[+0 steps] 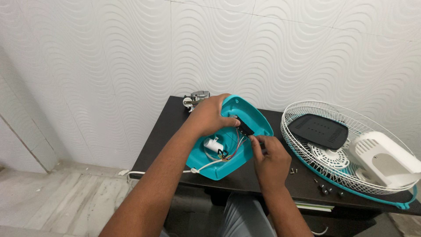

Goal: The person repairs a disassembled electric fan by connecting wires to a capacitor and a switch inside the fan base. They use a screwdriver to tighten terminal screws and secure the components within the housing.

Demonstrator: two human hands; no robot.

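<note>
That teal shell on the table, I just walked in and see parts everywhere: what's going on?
A person holds the teal shell tilted on the dark table, left hand gripping its top edge. The right hand pinches at the black switch block inside, near coloured wires and a white cylinder. A wire fan guard holding loose covers and some small screws lie to the right.

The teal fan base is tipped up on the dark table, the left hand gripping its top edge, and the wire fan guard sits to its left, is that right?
Not quite. The head view shows the wire fan guard to the right of the teal fan base, not the left. The rest holds: the base is tipped up on the dark table, with the left hand gripping its top edge.
</note>
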